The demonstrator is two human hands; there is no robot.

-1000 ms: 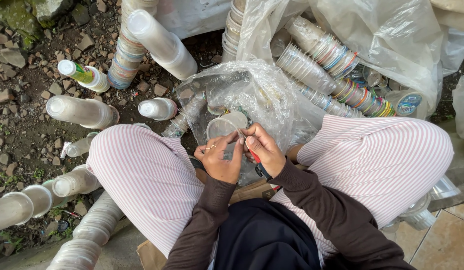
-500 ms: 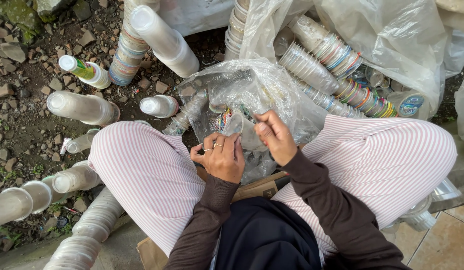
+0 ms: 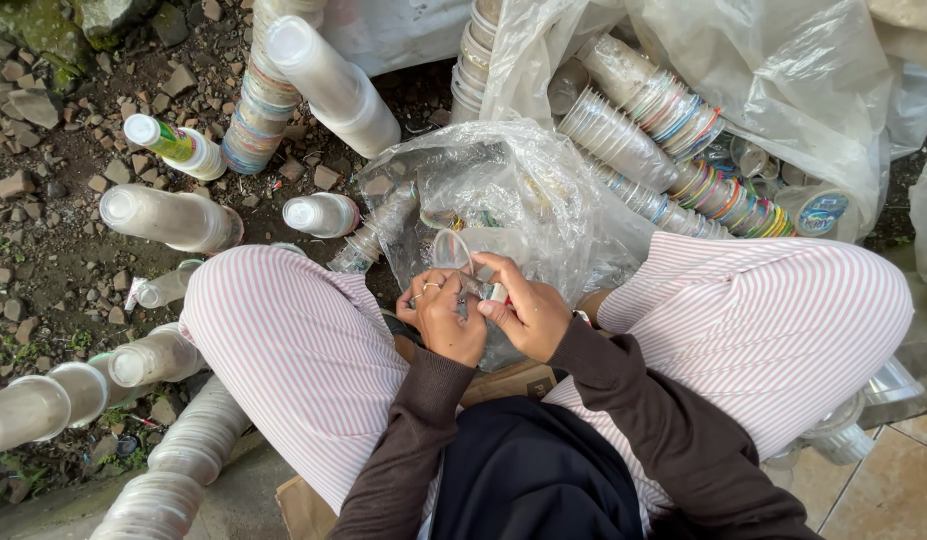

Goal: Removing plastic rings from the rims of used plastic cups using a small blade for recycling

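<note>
clear plastic cup (image 3: 461,250) sits between both hands, just over the open plastic bag (image 3: 503,180) at the knees. the left hand (image 3: 445,318) closes its grip on the cup's side; the right hand (image 3: 523,310) pinches a small tool (image 3: 495,293) at the rim, kind unclear. thin plastic could buckle under the squeeze, or the tool could slip toward the left fingers (image 3: 423,292). stacked cups (image 3: 643,120) lie around on gravel (image 3: 43,220).

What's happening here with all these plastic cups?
A seated person holds a clear cup over their lap, above an open plastic bag. The left hand grips its lower part; the right hand pinches something small at its side. Long cup stacks lie around on stony ground.
</note>
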